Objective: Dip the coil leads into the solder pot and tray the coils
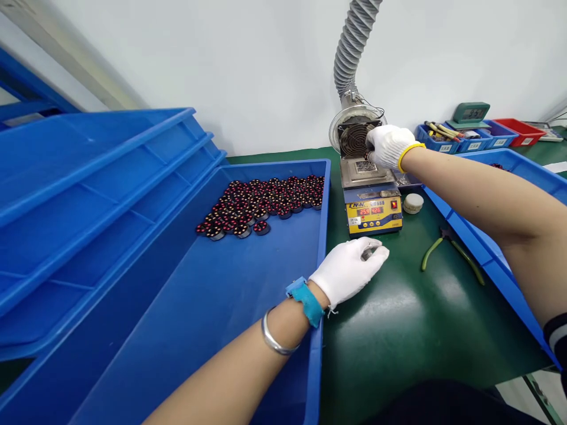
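My left hand (349,268), in a white glove, rests on the green mat with its fingers curled round a small dark metal part (368,252). My right hand (387,146), also gloved, reaches to the top of the solder pot (372,203). Its fingers are pinched on something small that I cannot make out, just above the pot's square opening and in front of the round fan grille (354,139). The pot's yellow front shows red digits. Several round red-and-black coil parts (266,200) lie at the far end of a big blue tray (221,295) to my left.
Empty blue trays (88,195) are stacked at the left. Green-handled cutters (452,251) and a small white round tin (413,203) lie right of the pot. Another blue tray (509,195) sits under my right arm. A grey hose (354,47) hangs above; small bins (478,139) stand behind.
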A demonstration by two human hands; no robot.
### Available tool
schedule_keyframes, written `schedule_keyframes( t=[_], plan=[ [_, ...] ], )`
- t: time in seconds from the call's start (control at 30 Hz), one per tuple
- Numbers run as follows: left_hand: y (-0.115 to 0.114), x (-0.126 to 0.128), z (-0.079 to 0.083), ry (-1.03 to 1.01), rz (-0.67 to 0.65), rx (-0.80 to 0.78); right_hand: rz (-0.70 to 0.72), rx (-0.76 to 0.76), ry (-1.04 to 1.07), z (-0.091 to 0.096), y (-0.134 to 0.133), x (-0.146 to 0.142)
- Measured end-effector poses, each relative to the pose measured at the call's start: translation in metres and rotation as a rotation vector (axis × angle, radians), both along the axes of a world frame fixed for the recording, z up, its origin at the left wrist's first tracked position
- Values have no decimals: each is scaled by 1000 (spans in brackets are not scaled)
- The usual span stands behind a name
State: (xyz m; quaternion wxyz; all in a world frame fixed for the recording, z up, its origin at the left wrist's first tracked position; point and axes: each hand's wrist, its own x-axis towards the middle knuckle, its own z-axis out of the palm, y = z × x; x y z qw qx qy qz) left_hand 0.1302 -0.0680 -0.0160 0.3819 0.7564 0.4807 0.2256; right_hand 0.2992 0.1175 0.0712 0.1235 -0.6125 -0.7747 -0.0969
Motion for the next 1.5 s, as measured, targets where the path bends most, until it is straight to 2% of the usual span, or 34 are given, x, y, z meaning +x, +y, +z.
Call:
schedule_keyframes(
  t=[0.2, 0.37, 0.5, 0.6, 0.7, 0.77, 0.83, 0.97, 1.03, 1.07, 1.13, 1.27, 1.33, 1.4, 1.5],
  plan=[
    [0, 0, 1, 38, -30, 23, -28, -61, -83, -3, -4, -9],
    [-1, -1, 2, 52, -41, 15, -37, -36, -121, 7, -9, -6],
    [-1, 1, 3, -22, 14, -41, -15, -39, -6, 25, -22, 1],
    [0, 2, 5, -223, 138, -117, 31, -88, 176, 31, -41, 3],
    [4, 2, 6, -502, 280, -166, 75, -267, 489, 18, -68, -1],
    [7, 1, 7, -640, 355, -166, 116, -452, 757, 1, -89, -7],
    [9, 0, 7, -725, 407, -157, 133, -585, 927, -16, -109, -11],
    [11, -2, 7, -774, 428, -159, 157, -853, 1091, -35, -136, -15],
    [11, -2, 8, -764, 415, -157, 199, -956, 1121, -35, -137, -13],
    [11, -2, 8, -760, 408, -154, 214, -962, 1117, -34, -134, -11],
    [10, -3, 10, -753, 387, -155, 190, -843, 1070, -31, -122, -5],
    [9, -4, 12, -708, 336, -191, 26, -344, 786, -24, -82, 10],
    [9, -4, 13, -687, 318, -216, -19, -164, 637, -23, -60, 16],
    [9, -4, 13, -680, 304, -234, -44, -64, 571, -25, -40, 19],
    [9, -4, 12, -675, 291, -251, -64, 0, 556, -30, -17, 18]
  ],
)
